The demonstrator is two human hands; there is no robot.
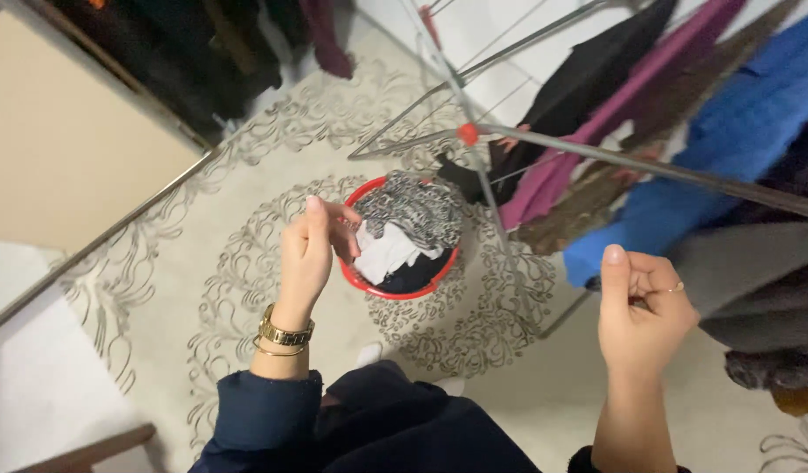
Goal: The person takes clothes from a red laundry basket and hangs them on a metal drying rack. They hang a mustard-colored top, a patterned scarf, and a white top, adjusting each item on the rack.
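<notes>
- Dark garment (377, 420): lies nearest the camera, bunched at the bottom edge of view between both forearms.
- Left hand (309, 254): raised, fingers curled; whether it pinches anything, cannot tell.
- Right hand (640, 307): loosely clenched, thumb up; contents not visible.
- Red basket (356, 278): on the patterned carpet (202, 289), below the hands, holding laundry within reach.
- Drying rack (596, 162): right side, garments draped over rails to air.

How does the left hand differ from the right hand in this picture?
The left hand is raised above the red basket; the right hand is raised beside the drying rack. The left wrist wears a gold watch and a bangle; the right hand wears only a ring. Both have curled fingers and show no held item clearly.
</notes>
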